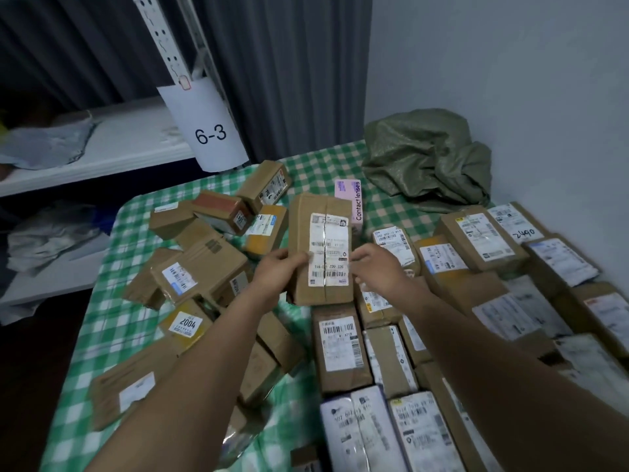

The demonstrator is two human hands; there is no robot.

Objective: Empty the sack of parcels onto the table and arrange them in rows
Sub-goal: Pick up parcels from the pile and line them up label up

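I hold a tall brown cardboard parcel with a white shipping label taped down its face [321, 248] upright above the middle of the green-and-white checked tablecloth [102, 301], my left hand [277, 272] closed around its left edge and my right hand [372, 264] pinching the right edge, fingers curled against the label side. It seems light, since both grips sit near the lower half and the box stands without sagging. The card looks stiff and square-cornered, so the long edges are the safe place to take it; the glossy tape over the label would likely be slick under a thumb. To my left lies the loose heap of unsorted brown cartons [200, 264]; to my right the ordered rows of labelled boxes [473, 267] fill the table's near side. The emptied olive-green woven sack [429, 158] is crumpled in the far corner by the wall, with a small pink contact-lens box [347, 195] just behind my parcel
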